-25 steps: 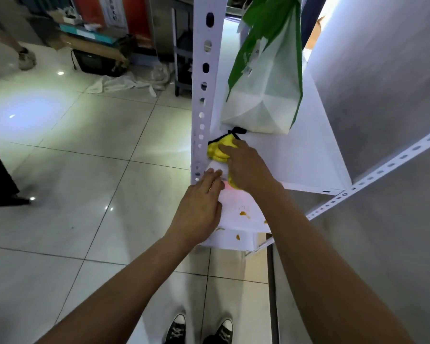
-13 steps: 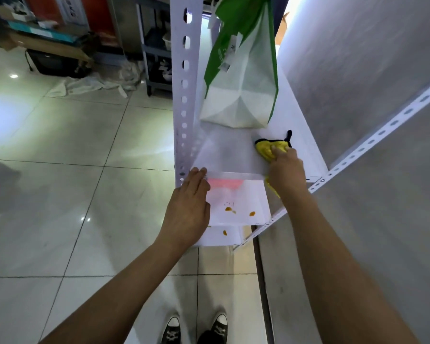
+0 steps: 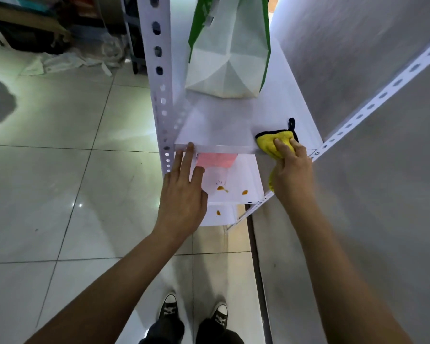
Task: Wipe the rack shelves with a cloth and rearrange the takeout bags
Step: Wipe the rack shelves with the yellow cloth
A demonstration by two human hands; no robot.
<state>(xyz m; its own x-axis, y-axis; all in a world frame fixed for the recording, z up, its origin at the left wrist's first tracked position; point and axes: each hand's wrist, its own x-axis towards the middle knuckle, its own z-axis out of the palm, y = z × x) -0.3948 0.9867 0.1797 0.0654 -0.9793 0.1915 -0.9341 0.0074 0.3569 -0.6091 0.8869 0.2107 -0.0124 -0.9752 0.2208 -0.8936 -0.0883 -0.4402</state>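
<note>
A white rack shelf (image 3: 219, 125) runs away from me beside a grey wall. A white and green takeout bag (image 3: 230, 53) stands on it further back. My right hand (image 3: 291, 165) presses a yellow cloth with black trim (image 3: 271, 142) onto the shelf's front right corner. My left hand (image 3: 184, 192) rests flat with fingers spread on the shelf's front left edge, holding nothing. The lower shelf (image 3: 233, 182) below shows orange stains (image 3: 222, 188) and a pink patch (image 3: 216, 160).
White perforated uprights stand at the front left (image 3: 159, 78) and run diagonally at the right (image 3: 372, 105). The grey wall (image 3: 358, 58) closes the right side. Glossy tiled floor (image 3: 60, 145) lies to the left, with clutter and crumpled plastic (image 3: 67, 63) further back. My shoes (image 3: 194, 314) are below.
My right hand has slid the yellow cloth from the shelf's front left, near the upright, across to the front right corner. My left hand has stayed on the front left edge.
</note>
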